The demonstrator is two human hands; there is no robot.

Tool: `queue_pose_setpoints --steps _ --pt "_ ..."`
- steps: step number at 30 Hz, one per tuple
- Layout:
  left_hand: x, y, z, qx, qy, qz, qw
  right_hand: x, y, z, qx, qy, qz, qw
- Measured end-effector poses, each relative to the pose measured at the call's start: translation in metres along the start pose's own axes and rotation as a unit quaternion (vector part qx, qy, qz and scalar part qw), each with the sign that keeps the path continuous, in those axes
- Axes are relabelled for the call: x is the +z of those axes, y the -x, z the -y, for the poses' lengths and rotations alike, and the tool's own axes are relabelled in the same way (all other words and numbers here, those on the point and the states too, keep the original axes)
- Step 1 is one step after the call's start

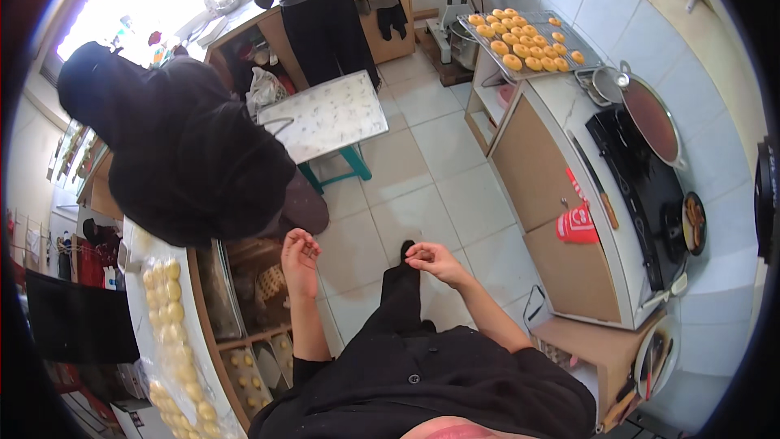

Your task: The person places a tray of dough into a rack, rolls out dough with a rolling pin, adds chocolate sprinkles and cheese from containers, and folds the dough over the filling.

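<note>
Left of my half-curled left hand (301, 266), which shows nothing in its palm, pale yellow, round dough balls (172, 313) lie in rows under clear plastic film (180, 354) on a white counter (189, 286). My right hand (439, 263) shows nothing held, thumb near fingertips; I can't tell whether they meet. I'd judge the dough light, soft, tacky, easily dented, best cupped from underneath.

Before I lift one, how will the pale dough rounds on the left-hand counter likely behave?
The dough rounds probably feel soft and would dent, given their smooth, pale, unbaked look. Packed closely in rows, neighbours might stick or shift together. The clear plastic over some of them looks thin and shiny, so it may cling or drag.
</note>
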State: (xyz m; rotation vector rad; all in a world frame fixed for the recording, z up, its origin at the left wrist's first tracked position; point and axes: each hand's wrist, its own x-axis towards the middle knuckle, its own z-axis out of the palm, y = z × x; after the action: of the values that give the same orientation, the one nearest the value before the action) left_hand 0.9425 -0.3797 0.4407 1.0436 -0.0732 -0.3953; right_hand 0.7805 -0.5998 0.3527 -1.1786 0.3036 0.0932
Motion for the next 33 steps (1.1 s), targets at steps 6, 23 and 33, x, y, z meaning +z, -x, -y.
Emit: queue_pose_setpoints --steps 6,23,33 --pt "0.067 -0.193 0.022 -0.046 0.016 0.000 0.999 -0.129 -0.103 0.073 0.091 0.017 -0.081 0.992" --pt "0.331 -0.671 0.149 -0.139 -0.036 0.064 0.988 -0.449 -0.420 0.285 0.053 -0.107 -0.180 0.976" --pt "0.453 -0.916 0.158 -0.120 -0.074 0.050 0.989 -0.591 -0.659 0.464 0.021 -0.078 -0.067 0.994"
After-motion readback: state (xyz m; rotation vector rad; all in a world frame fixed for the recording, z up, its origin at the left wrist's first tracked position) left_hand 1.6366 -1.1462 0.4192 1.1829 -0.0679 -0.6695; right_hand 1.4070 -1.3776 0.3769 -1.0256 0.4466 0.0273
